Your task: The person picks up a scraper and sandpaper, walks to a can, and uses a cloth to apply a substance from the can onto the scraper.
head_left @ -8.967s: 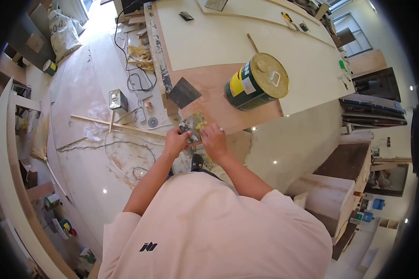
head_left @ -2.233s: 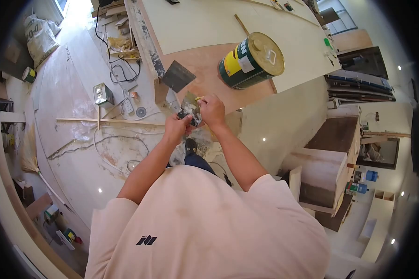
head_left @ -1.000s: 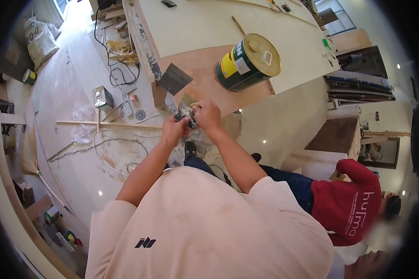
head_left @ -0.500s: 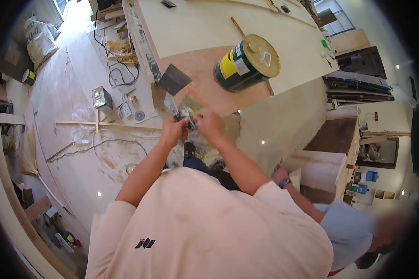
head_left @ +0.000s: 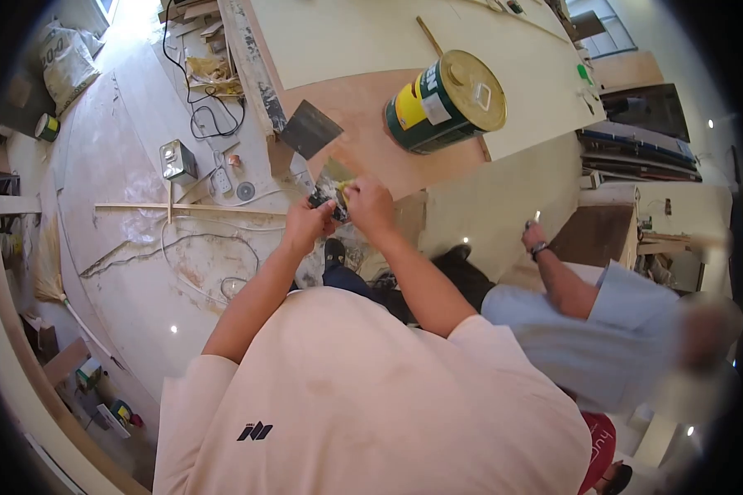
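My left hand [head_left: 308, 224] is closed round the dark, white-smeared handle end of a putty knife [head_left: 332, 179], its broad metal blade pointing away from me. Against the blade's right side, the fingers of my right hand [head_left: 370, 206] are pinched on a small yellowish bit whose kind I cannot make out. Just beyond the blade, a dark square plate [head_left: 311, 129] lies at the corner of the worktable [head_left: 363, 107]. A green and yellow drum [head_left: 446, 103] with a gold lid stands on the table to the right.
A person [head_left: 582, 322] in light blue is close on my right, one arm reaching forward. On the floor to the left are a metal can [head_left: 177, 161], a wooden strip [head_left: 223, 210], cables and a broom [head_left: 49, 276]. Panels [head_left: 644, 148] lean at the right.
My hands have shifted slightly, and more of the putty knife's blade shows. The person on my right has come forward, with the hand raised further ahead.
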`<state>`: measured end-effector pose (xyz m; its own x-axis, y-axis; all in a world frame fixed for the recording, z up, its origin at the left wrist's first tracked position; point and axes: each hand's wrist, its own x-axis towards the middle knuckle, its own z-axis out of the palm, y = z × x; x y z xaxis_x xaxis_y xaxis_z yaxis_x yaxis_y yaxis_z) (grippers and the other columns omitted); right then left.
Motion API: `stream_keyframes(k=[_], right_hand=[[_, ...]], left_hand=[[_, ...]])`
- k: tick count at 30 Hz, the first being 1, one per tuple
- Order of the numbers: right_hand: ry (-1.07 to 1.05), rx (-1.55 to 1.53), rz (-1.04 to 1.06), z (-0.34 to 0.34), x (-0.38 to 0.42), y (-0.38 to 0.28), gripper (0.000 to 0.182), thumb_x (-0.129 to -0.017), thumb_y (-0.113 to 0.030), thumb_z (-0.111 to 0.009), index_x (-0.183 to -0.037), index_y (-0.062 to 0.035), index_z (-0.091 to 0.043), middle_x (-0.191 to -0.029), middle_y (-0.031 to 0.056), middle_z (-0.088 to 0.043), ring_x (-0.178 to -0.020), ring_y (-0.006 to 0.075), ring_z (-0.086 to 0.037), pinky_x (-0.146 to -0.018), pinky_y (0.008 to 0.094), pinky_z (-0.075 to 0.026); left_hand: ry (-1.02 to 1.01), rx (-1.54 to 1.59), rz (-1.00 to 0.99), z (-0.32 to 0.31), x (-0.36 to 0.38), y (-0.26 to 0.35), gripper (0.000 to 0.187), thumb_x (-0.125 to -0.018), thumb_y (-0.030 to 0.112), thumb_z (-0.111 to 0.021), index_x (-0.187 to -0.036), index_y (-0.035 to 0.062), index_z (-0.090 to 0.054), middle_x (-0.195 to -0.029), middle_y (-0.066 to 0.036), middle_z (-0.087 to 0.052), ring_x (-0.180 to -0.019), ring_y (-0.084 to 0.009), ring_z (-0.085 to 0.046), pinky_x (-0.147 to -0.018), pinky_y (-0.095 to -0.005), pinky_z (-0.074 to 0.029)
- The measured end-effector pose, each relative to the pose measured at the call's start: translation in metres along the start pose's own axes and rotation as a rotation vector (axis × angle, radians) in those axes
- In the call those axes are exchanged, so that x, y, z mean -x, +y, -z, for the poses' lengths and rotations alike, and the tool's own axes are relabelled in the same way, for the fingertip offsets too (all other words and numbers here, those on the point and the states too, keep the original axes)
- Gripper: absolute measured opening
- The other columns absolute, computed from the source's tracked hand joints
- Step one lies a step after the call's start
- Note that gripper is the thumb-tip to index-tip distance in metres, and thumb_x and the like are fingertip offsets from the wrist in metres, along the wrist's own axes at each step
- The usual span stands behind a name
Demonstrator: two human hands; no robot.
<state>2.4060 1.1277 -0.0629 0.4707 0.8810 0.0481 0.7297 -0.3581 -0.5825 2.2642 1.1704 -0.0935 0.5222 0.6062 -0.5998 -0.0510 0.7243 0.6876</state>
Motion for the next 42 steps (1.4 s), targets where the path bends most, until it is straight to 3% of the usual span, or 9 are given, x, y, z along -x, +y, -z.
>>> stream_keyframes(k=[6,9,11,18,21,24,30,35,42], right_hand=[[0.131,-0.159,-0.068,0.009,-0.001,0.001,0.010,-0.080,-0.012,-0.063,-0.076,-0.0031,-0.064,-0.083,0.0163,-0.062,-0.081,0.0372,-0.060,-0.072,0.0458,-0.047],[-0.063,-0.116,-0.009,0.012,0.024,-0.005,0.011,-0.080,-0.014,-0.063,-0.077,-0.0036,-0.064,-0.083,0.0166,-0.062,-0.081,0.0372,-0.060,-0.071,0.0461,-0.047],[-0.049,-0.018,-0.013,0.003,0.014,-0.002,0.011,-0.080,-0.015,-0.064,-0.078,-0.0038,-0.065,-0.083,0.0164,-0.062,-0.081,0.0370,-0.060,-0.071,0.0459,-0.047],[0.152,-0.107,-0.078,0.001,-0.021,0.003,0.011,-0.079,-0.015,-0.065,-0.078,-0.0044,-0.064,-0.083,0.0158,-0.062,-0.080,0.0375,-0.061,-0.070,0.0464,-0.047],[0.012,-0.095,0.036,0.009,0.012,0.002,0.011,-0.079,-0.015,-0.066,-0.076,-0.0050,-0.064,-0.082,0.0156,-0.062,-0.080,0.0373,-0.061,-0.070,0.0460,-0.047],[-0.011,-0.073,-0.025,0.002,0.003,0.003,0.010,-0.078,-0.014,-0.067,-0.077,-0.0048,-0.065,-0.083,0.0155,-0.063,-0.079,0.0364,-0.061,-0.070,0.0455,-0.048],[0.148,-0.111,-0.038,0.002,-0.014,-0.003,0.010,-0.078,-0.013,-0.067,-0.079,-0.0032,-0.067,-0.088,0.0147,-0.064,-0.080,0.0339,-0.062,-0.071,0.0428,-0.048],[-0.008,-0.238,0.013,0.007,-0.015,-0.020,0.014,-0.075,-0.013,-0.071,-0.084,-0.0031,-0.069,-0.086,0.0139,-0.064,-0.080,0.0309,-0.063,-0.072,0.0400,-0.049],[-0.271,-0.203,0.077,-0.002,-0.023,-0.018,0.015,-0.072,-0.014,-0.072,-0.082,-0.0035,-0.070,-0.083,0.0136,-0.064,-0.079,0.0317,-0.064,-0.071,0.0404,-0.049]], left_hand=[[0.036,-0.033,0.014,-0.003,-0.004,0.007,0.020,-0.087,0.017,-0.070,-0.089,0.0017,-0.058,-0.069,-0.005,-0.061,-0.052,-0.0158,-0.059,-0.050,-0.0300,-0.052],[0.005,0.004,0.018,0.002,0.000,0.001,0.020,-0.087,0.017,-0.070,-0.089,0.0015,-0.058,-0.070,-0.007,-0.062,-0.052,-0.0162,-0.060,-0.051,-0.0305,-0.053],[0.005,-0.005,0.006,0.001,-0.003,0.004,0.020,-0.086,0.018,-0.070,-0.088,0.0014,-0.058,-0.070,-0.008,-0.062,-0.053,-0.0165,-0.060,-0.051,-0.0308,-0.053],[0.063,-0.096,0.005,-0.003,-0.005,0.004,0.020,-0.087,0.018,-0.069,-0.088,0.0018,-0.057,-0.071,-0.007,-0.061,-0.055,-0.0160,-0.061,-0.051,-0.0310,-0.053],[0.075,-0.095,0.016,-0.002,0.002,0.005,0.021,-0.087,0.018,-0.069,-0.087,0.0019,-0.056,-0.069,-0.006,-0.059,-0.055,-0.0160,-0.060,-0.051,-0.0308,-0.053],[0.046,-0.068,-0.020,-0.002,-0.004,0.006,0.022,-0.087,0.019,-0.070,-0.088,0.0015,-0.057,-0.070,-0.006,-0.060,-0.055,-0.0158,-0.060,-0.052,-0.0305,-0.053],[0.019,-0.091,0.046,0.001,-0.003,0.012,0.019,-0.086,0.016,-0.070,-0.088,0.0001,-0.059,-0.074,-0.008,-0.064,-0.055,-0.0150,-0.060,-0.051,-0.0294,-0.053],[0.085,-0.190,-0.125,-0.001,-0.005,0.010,0.020,-0.081,0.010,-0.074,-0.088,-0.0023,-0.060,-0.071,-0.008,-0.064,-0.053,-0.0151,-0.061,-0.048,-0.0280,-0.052],[0.051,-0.453,-0.085,0.004,-0.004,0.018,0.018,-0.076,0.004,-0.075,-0.086,-0.0046,-0.062,-0.069,-0.010,-0.064,-0.049,-0.0132,-0.058,-0.045,-0.0262,-0.048]])
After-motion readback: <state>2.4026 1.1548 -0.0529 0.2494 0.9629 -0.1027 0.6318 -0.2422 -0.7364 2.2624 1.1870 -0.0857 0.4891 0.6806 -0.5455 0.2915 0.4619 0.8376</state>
